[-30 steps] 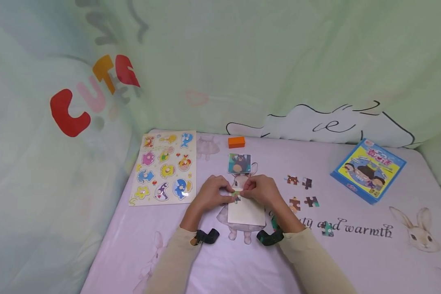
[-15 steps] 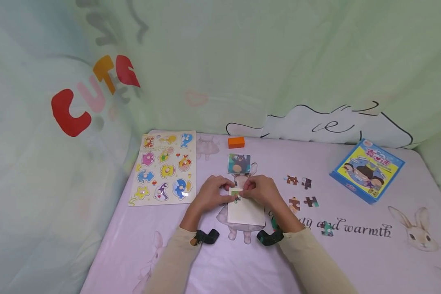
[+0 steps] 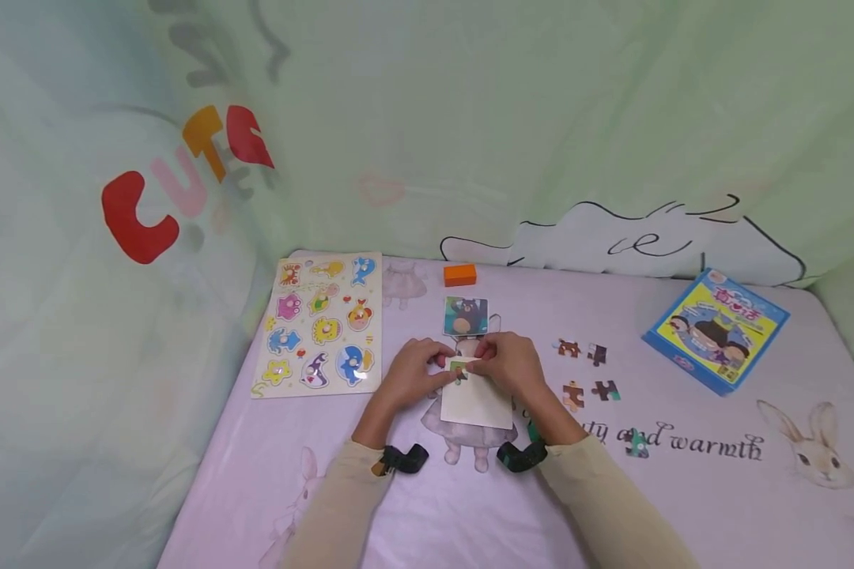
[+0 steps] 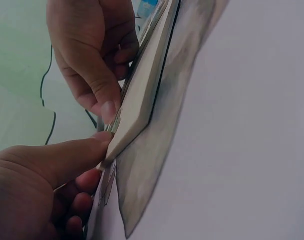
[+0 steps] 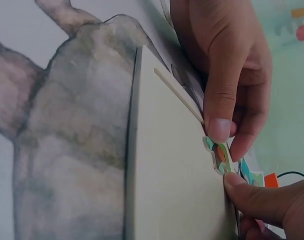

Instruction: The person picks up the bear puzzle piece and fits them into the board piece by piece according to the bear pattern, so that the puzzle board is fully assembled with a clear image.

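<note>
A cream puzzle board (image 3: 478, 405) lies before me, over the rabbit print on the cloth. At its far left corner sits a green jigsaw piece with orange and brown on it (image 5: 219, 156). My left hand (image 3: 414, 373) grips this corner, its thumb at the piece and its fingertips at the edge. My right hand (image 3: 510, 365) holds the far edge, thumb on top beside the piece and other fingers behind the edge. In the left wrist view the two thumbs nearly meet at the piece. The fingers partly hide it.
A square bear picture card (image 3: 466, 316) and an orange block (image 3: 459, 275) lie beyond the board. Several loose jigsaw pieces (image 3: 572, 394) are at the right. A sea-animal knob puzzle (image 3: 320, 325) lies left; a blue and yellow box (image 3: 716, 330) stands far right.
The board and both hands have shifted slightly away from me. The right thumb has moved a little along the far edge; the loose pieces lie as before.
</note>
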Available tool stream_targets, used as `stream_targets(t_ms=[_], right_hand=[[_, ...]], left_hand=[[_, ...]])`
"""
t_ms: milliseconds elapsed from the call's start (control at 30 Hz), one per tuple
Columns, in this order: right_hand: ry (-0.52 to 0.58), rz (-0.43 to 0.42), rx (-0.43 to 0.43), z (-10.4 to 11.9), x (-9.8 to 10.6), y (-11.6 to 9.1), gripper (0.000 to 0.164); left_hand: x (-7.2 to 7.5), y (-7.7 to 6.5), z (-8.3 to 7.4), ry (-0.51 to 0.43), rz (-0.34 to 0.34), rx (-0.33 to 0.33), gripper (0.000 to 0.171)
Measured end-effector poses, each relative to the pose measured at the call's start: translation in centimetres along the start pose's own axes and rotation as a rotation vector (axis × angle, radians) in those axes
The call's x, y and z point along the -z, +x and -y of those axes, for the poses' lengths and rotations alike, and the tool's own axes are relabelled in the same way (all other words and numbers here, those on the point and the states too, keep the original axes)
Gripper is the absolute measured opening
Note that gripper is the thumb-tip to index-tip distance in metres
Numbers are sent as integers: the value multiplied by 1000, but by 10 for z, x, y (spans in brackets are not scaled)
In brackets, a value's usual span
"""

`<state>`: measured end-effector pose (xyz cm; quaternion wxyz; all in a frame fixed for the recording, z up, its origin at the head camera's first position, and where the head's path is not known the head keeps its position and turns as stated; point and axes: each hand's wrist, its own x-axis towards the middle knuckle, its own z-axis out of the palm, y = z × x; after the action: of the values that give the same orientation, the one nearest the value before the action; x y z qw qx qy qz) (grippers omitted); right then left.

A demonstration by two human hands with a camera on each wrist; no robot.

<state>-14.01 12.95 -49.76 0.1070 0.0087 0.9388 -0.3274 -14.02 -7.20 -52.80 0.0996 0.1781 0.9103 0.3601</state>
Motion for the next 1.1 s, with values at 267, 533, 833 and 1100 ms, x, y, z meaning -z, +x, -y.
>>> stream_targets(t_ms=[267, 533, 833, 1100], right_hand=[[19, -41, 2, -2, -3, -4, 24], [51, -28, 40, -3, -3, -6, 22], [15, -61, 24, -5, -5, -2, 22], [50, -63, 74, -7, -1, -5, 20]], left_hand=[[0, -1, -2, -13, -2, 5, 33], [-1, 0, 3, 19, -8, -34, 18], [1, 0, 0, 1, 1, -49, 17], [1, -1, -3, -5, -6, -37, 18]])
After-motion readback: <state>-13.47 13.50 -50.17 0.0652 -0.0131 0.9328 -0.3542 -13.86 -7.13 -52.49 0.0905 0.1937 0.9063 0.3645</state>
